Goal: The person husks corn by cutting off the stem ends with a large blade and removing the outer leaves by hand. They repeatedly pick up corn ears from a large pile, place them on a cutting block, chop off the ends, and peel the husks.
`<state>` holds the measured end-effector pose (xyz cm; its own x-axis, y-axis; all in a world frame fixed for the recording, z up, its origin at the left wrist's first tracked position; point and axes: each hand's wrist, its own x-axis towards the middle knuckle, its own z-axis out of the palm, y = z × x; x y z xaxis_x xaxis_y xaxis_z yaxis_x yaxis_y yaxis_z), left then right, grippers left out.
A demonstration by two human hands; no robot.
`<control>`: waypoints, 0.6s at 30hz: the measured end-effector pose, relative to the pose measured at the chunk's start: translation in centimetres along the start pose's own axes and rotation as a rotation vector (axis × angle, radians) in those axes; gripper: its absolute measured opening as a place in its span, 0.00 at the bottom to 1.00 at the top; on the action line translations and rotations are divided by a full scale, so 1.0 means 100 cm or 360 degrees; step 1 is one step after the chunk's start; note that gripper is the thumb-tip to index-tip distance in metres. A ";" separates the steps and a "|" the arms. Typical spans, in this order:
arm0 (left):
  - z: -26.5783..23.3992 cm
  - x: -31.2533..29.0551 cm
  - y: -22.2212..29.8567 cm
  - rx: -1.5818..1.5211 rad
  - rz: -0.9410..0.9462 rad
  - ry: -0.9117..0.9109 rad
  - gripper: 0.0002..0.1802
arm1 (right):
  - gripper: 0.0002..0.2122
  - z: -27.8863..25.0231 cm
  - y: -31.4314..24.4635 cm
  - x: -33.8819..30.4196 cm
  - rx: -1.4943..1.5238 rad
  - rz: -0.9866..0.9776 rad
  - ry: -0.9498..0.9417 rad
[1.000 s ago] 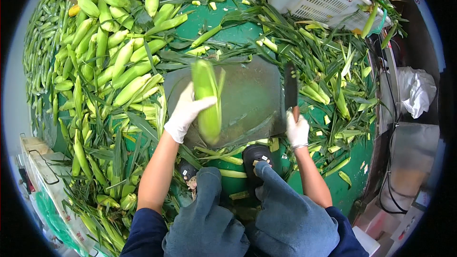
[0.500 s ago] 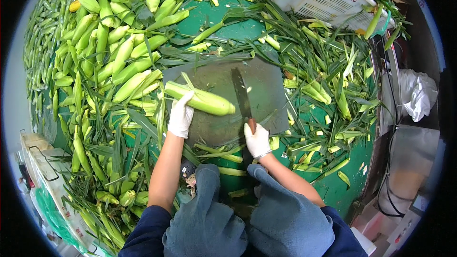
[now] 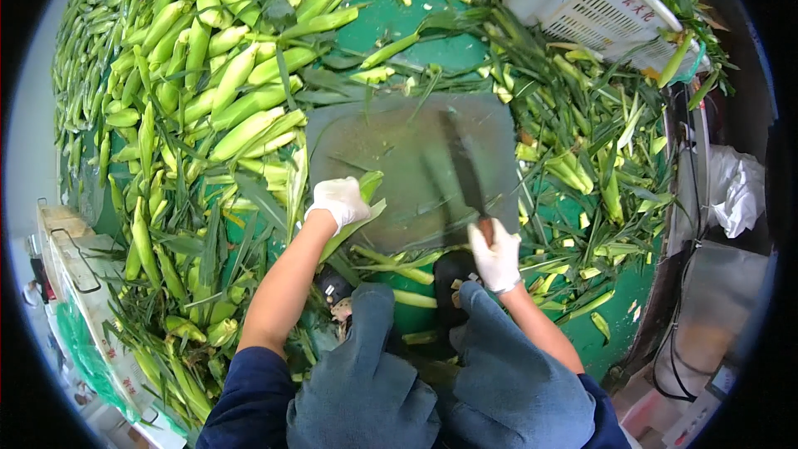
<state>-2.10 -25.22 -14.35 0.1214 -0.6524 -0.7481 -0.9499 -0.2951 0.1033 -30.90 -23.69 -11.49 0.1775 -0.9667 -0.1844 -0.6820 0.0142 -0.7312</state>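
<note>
My left hand point(image 3: 339, 202), in a white glove, is closed at the left front edge of the dark cutting board point(image 3: 374, 137). Green corn husk leaves point(image 3: 359, 228) stick out on both sides of its fist; whether an ear is inside the grip is hidden. In my right hand point(image 3: 495, 256), also gloved in white, is the handle of a long dark-bladed knife point(image 3: 463, 158). Its blade points away from me over the right part of the board, smeared by motion. Thin leaf scraps lie on the board.
Ears of corn in green husks point(image 3: 237, 79) are heaped to the left and far left. Cut leaves and stubs point(image 3: 573, 166) cover the green surface point(image 3: 615, 316) on the right. A white slotted basket point(image 3: 594, 12) full of leaves stands far right. My dark shoes point(image 3: 453, 283) show below the board.
The ear of corn that lay across the board in my left hand no longer shows there; that hand has come nearer and right, with husk leaves showing. The view has shifted, and the knife blade blurs.
</note>
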 end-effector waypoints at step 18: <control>-0.045 0.025 -0.077 -0.2701 0.0522 0.0690 0.23 | 0.20 -0.050 0.111 -0.016 -0.0092 0.0539 0.0230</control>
<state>6.83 -27.68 -14.05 0.3326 -0.8635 -0.3791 0.3282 -0.2709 0.9049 -42.34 -23.25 -15.98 -0.1643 -0.9359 -0.3118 -0.7248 0.3289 -0.6054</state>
